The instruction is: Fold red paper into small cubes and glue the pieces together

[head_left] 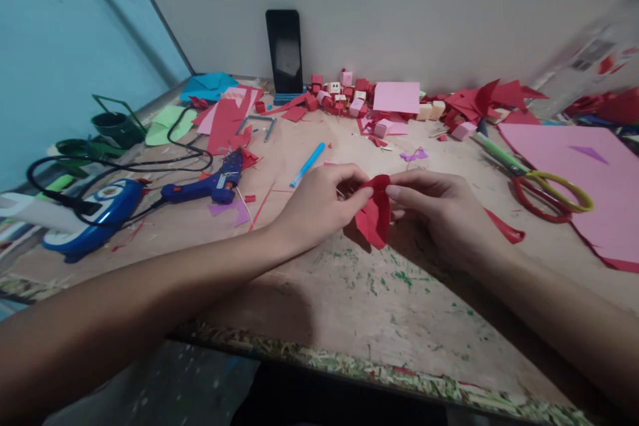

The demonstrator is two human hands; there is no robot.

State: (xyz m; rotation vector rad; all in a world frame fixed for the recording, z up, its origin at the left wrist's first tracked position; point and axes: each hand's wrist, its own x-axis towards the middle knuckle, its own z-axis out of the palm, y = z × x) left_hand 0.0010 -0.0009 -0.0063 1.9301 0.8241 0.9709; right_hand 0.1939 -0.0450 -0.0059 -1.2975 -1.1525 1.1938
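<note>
A piece of red paper [375,218], creased and narrowing toward its lower end, hangs between my two hands above the table. My left hand [333,194] pinches its upper left edge between thumb and forefinger. From the other side, my right hand [439,206] grips the upper right edge, thumb in front. The fingers behind the paper are partly hidden. Beyond my left hand lies a blue pen [307,164]. Scissors [536,183] with red and yellow handles rest to the right of my right hand, near a red pointed strip [505,226].
A blue glue gun [212,185] lies at left, its black cable looping past a blue-and-white device [100,216]. A phone [285,53] stands against the back wall. Small red and pink cubes [344,94] and paper scraps line the back. Pink sheets [594,180] cover the right side.
</note>
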